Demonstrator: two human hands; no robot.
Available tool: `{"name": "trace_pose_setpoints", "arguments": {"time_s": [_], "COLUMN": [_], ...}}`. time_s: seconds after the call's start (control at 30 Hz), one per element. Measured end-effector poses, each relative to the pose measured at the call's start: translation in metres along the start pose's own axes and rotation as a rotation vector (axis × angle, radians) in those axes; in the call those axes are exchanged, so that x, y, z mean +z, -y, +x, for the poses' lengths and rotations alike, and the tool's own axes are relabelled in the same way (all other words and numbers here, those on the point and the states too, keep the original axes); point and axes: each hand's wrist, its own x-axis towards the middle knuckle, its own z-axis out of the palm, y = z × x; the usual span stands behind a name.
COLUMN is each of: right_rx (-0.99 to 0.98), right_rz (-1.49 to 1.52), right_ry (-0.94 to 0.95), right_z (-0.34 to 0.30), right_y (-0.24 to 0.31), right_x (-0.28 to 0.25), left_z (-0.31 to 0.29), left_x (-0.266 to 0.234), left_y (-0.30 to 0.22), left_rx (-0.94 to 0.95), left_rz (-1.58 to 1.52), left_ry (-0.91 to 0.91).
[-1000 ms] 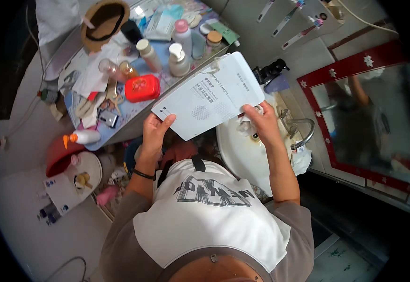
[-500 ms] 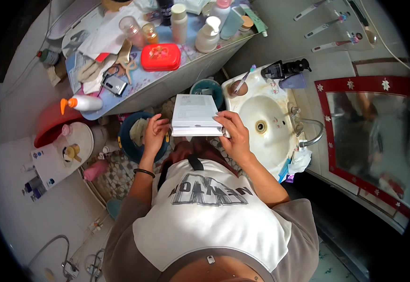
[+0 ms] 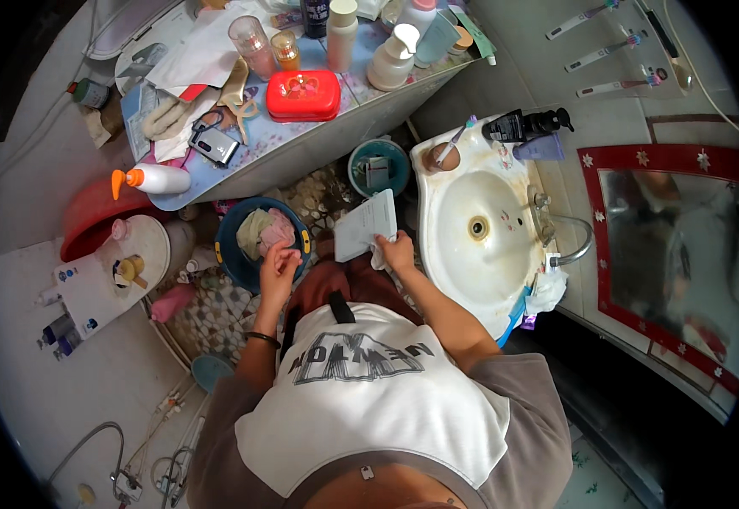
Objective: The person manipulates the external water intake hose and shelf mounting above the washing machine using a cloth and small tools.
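Right hand of mine pinches the lower corner of a folded white paper, which I hold just left of the sink, while my left hand is curled with nothing in it, farther left of the sink. Under that hand sits a blue basin of cloths on the pebble floor. A small teal bucket stands at the sink's upper left corner, below the cluttered shelf.
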Motion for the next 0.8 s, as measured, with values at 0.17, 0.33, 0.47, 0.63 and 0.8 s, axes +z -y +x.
{"name": "trace_pose_setpoints", "arguments": {"time_s": [0.17, 0.33, 0.47, 0.63, 0.8], "right_rx": [-0.067, -0.026, -0.109, -0.191, -0.374], "right_rz": [-0.179, -0.228, -0.145, -0.060, 0.130], "right_ry": [-0.149, -0.341, -0.266, 0.098, 0.285], "right_z": [0.017, 0.078, 0.091, 0.058, 0.010], "right_y": [0.023, 0.032, 0.040, 0.061, 0.096], "right_x": [0.023, 0.036, 0.047, 0.047, -0.002], "left_z": [-0.024, -0.037, -0.033, -0.007, 0.019], "left_x": [-0.019, -0.025, -0.023, -0.005, 0.031], "left_y": [0.015, 0.019, 0.015, -0.008, -0.063], "left_rx": [-0.030, -0.077, -0.057, -0.016, 0.183], "left_rz": [0.081, 0.090, 0.104, 0.143, 0.308], "left_ry": [-0.028, -0.059, -0.062, -0.033, 0.022]}}
